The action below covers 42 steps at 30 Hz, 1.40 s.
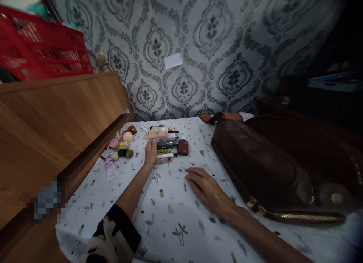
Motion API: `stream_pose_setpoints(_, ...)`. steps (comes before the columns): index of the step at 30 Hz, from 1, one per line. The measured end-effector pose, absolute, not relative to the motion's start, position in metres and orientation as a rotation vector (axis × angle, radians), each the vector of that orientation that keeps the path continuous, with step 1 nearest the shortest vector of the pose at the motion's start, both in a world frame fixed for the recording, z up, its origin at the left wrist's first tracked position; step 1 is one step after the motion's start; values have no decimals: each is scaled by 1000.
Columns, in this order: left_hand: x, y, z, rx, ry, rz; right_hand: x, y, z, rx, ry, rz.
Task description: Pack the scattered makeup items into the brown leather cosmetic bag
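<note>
Indoors, the left hand (151, 152) curls by a green tube (167, 143), grip unclear; right hand (204, 187), loosely spread, looks empty; light pressure should prevent rolling.

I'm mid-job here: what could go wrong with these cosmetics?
The left hand is right beside the clustered cosmetics, so a nudge might roll the dark green tube. The silvery packet sits near the left edge of the cloth and could get knocked off.
</note>
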<state>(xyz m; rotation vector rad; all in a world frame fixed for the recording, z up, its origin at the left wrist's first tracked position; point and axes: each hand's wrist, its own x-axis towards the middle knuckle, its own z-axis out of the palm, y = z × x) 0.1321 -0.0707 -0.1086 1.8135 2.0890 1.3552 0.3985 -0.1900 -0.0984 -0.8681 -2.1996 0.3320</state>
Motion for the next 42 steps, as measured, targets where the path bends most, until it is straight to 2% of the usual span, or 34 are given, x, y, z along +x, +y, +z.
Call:
stream_pose_setpoints(5, 134, -73, -89, 1960, 2137, 1296, 400, -189, -100, -866, -2199, 346)
stream_pose_setpoints(13, 47, -64, -44, 1954, 2591, 1112, 400, -188, -101, -848, -2205, 324)
stream_pose_setpoints(19, 25, -67, -42, 2151, 2581, 909, 400, -190, -98, -817, -2219, 323)
stream_pose_setpoints(42, 53, -47, -56, 2345, 2402, 775, 404, -191, -96, -784, -2242, 312)
